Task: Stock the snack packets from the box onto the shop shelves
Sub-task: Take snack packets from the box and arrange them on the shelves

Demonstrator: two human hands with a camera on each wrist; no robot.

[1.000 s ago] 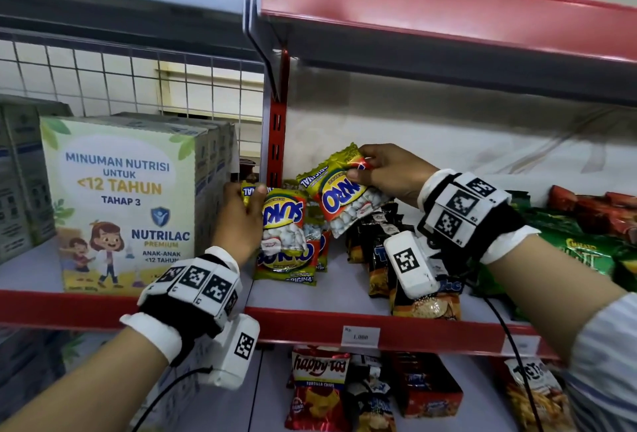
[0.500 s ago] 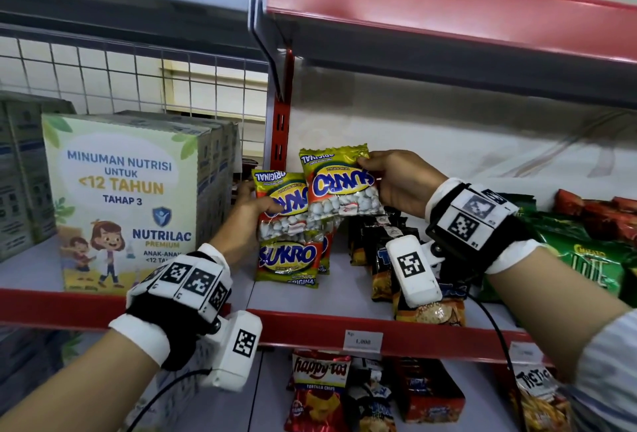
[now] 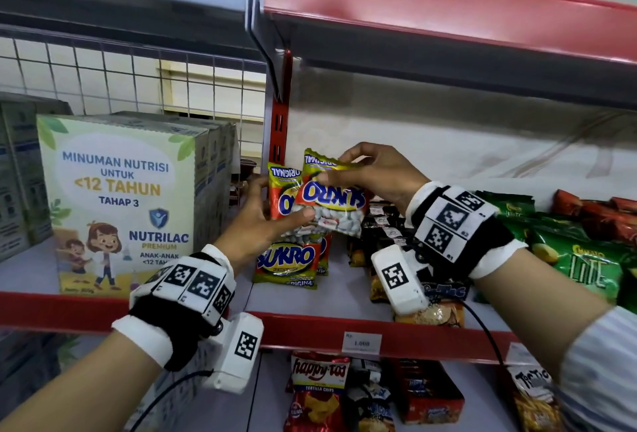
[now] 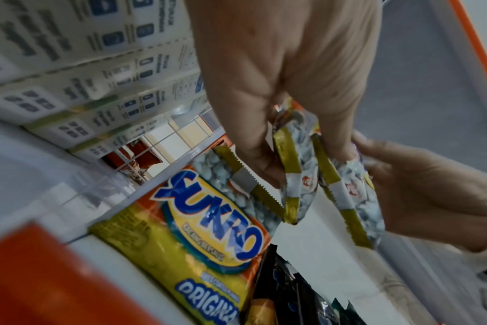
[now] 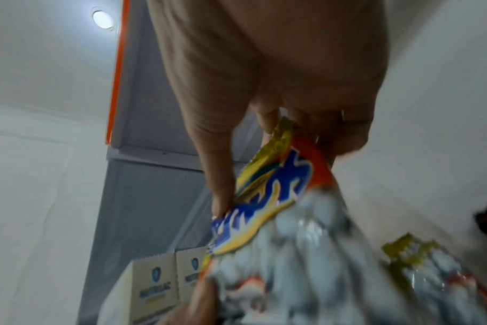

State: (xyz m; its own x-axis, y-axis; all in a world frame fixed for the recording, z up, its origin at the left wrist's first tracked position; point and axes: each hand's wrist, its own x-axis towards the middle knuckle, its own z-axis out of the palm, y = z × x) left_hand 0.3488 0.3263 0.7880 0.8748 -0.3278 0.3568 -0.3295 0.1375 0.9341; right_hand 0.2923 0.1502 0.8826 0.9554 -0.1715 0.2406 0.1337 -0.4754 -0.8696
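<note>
Sukro packets (image 3: pixel 331 204), two of them, were held upside down above the red-edged shelf (image 3: pixel 310 328): right hand (image 3: pixel 375 173) pinching the near one's top, left hand (image 3: pixel 255 225) gripping both lower down. Another packet (image 3: pixel 287 264) already stood shelved; these two remained unplaced, and the box was out of sight.

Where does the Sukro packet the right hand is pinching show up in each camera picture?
Head: centre, Sukro packet held by both hands.
Left wrist: right of centre, edge-on.
Right wrist: lower middle, blurred.
Shared landmark: Nutrilac boxes.
</note>
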